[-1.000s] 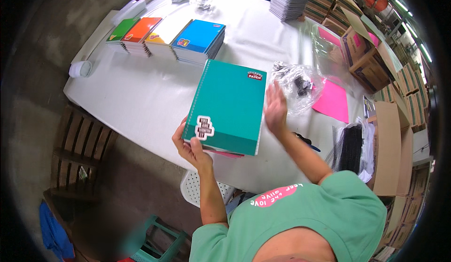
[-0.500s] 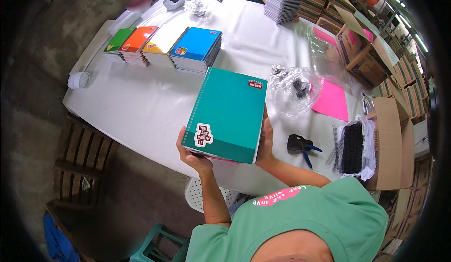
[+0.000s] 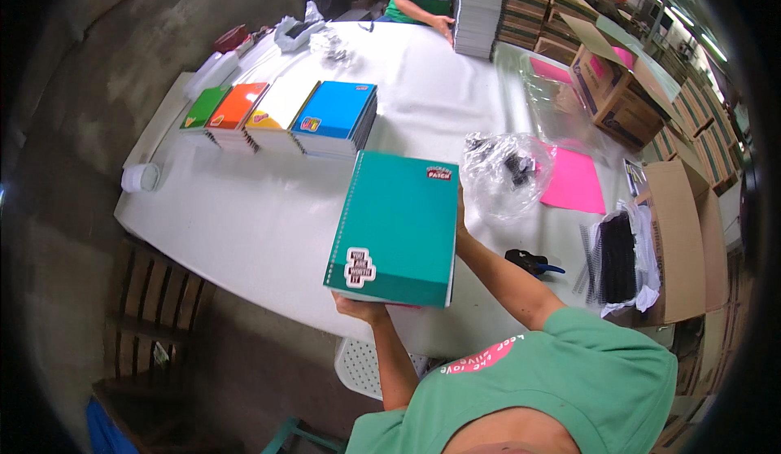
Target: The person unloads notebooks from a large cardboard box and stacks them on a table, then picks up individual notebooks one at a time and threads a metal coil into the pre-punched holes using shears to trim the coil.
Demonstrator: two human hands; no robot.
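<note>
A thick stack of teal-covered notebook sheets is held up over the near side of the table, between both my hands. Punched holes run down its left edge, and no coil shows in them. My left hand grips the bottom edge from below, its fingers partly hidden under the stack. My right hand is closed against the right side, mostly behind the stack. Beyond it stand neat piles of spiral notebooks: blue, white and yellow, orange and green.
On the white table lie a clear plastic bag, a pink sheet, blue-handled pliers and black coils. Open cartons line the right. Across the table, a person's hand touches a tall notebook stack.
My left hand has slid from the stack's lower left corner to beneath its bottom edge. My right hand has moved farther up the right side. The whole view has tilted upward.
</note>
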